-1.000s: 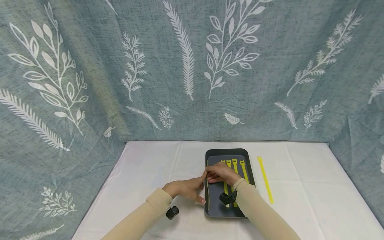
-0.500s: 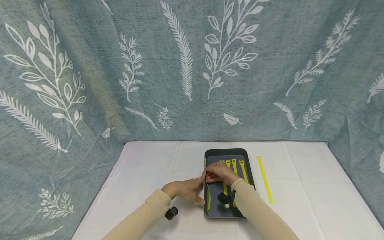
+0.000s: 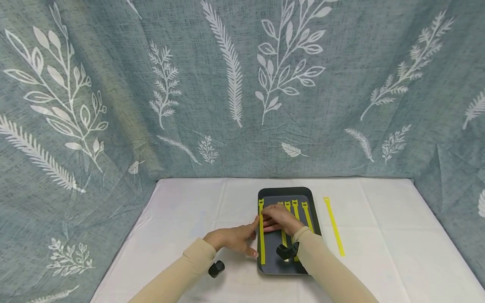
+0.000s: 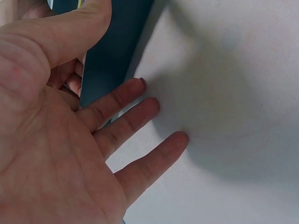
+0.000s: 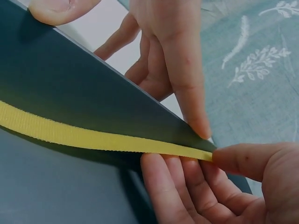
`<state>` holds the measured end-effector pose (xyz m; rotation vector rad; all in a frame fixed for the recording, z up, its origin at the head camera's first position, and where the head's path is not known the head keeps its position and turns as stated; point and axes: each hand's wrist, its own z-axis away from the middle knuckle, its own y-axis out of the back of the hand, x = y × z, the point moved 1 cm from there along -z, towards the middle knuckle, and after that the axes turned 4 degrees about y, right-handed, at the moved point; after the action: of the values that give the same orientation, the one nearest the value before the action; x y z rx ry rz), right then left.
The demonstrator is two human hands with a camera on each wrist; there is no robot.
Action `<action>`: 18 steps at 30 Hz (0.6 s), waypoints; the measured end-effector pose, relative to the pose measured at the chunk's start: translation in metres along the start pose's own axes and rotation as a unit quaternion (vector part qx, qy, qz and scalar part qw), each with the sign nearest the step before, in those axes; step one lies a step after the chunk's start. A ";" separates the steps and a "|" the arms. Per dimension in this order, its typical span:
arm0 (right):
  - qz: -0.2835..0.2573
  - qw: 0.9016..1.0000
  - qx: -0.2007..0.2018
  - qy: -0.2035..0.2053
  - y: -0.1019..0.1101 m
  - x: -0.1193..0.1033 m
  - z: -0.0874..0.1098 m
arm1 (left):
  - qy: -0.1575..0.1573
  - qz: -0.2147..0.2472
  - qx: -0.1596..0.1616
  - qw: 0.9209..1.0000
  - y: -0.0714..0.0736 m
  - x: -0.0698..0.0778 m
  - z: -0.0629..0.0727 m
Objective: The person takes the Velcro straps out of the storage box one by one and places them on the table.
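A yellow hook-and-loop cable tie (image 3: 262,242) lies lengthwise along the left inner side of a dark tray (image 3: 285,192). My right hand (image 3: 281,219) reaches over the tray and pinches this tie between thumb and fingers, seen closely in the right wrist view, where the tie (image 5: 84,137) bows away from the fingertips. Outside the tray's left wall is my left hand (image 3: 235,238), with index fingertip and thumb at the rim. Its other fingers (image 4: 154,161) extend loosely over the white cloth in the left wrist view, holding nothing.
Several more yellow cable ties (image 3: 295,208) lie side by side in the tray's right half, partly hidden by my right hand and sleeve. Another cable tie (image 3: 334,226) lies on the white tablecloth (image 3: 197,210) right of the tray. A leaf-patterned curtain (image 3: 227,147) stands behind.
The pinched tie has turned from edge-on to flat, its yellow face and slotted head now showing upward. Both hands stay at nearly the same place.
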<state>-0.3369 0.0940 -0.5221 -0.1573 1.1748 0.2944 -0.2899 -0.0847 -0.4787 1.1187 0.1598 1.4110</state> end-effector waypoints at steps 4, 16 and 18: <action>0.006 1.000 0.001 0.007 -0.001 0.002 0.000 | 0.003 -0.003 -0.001 1.000 -0.001 0.000 0.000; -0.006 0.999 0.034 0.021 -0.003 0.004 -0.005 | -0.003 -0.005 -0.003 1.000 -0.003 -0.002 -0.001; -0.006 0.999 0.037 0.025 -0.002 0.003 -0.005 | -0.005 -0.005 -0.001 1.000 -0.003 -0.002 -0.001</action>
<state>-0.3396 0.0910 -0.5263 -0.1075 1.2321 0.2363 -0.2887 -0.0848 -0.4824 1.1207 0.1563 1.3974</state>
